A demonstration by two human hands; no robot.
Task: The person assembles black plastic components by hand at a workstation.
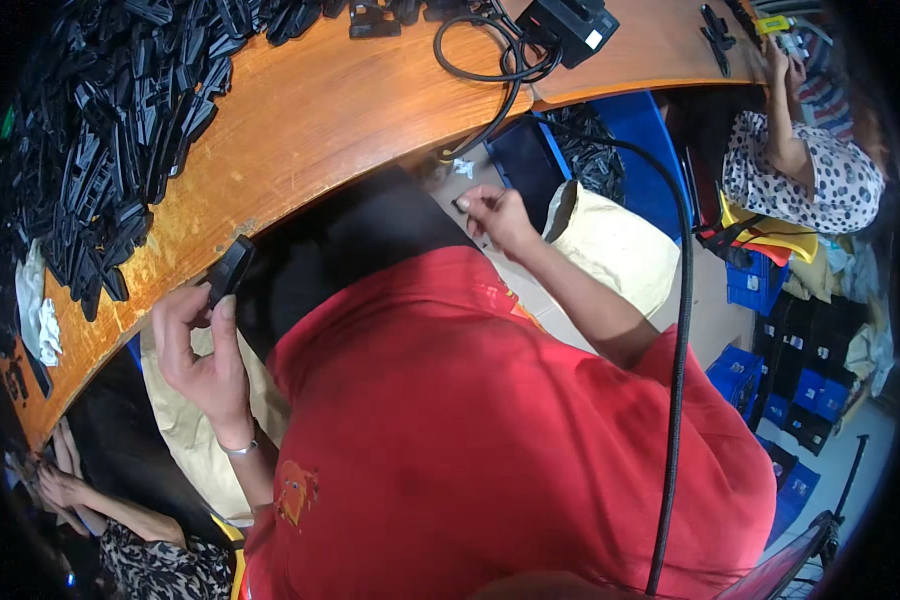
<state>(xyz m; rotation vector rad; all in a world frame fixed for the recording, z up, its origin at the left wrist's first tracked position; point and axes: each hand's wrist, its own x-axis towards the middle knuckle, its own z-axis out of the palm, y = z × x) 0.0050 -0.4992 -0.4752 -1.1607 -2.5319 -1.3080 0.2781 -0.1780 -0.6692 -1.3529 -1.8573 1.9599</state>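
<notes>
Left hand [202, 362] is pinching black part [232, 270] near wooden table [330, 110]; right hand [503, 217] seemingly pinching small dark piece [460, 204] beside beige sack [620, 250]. I'm judging part light, stiff, perhaps slippery; favouring grip across long sides, mid-length.

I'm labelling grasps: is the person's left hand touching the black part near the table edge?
Touching. The head view shows the left hand pinching the lower end of the black part between thumb and fingers.
</notes>
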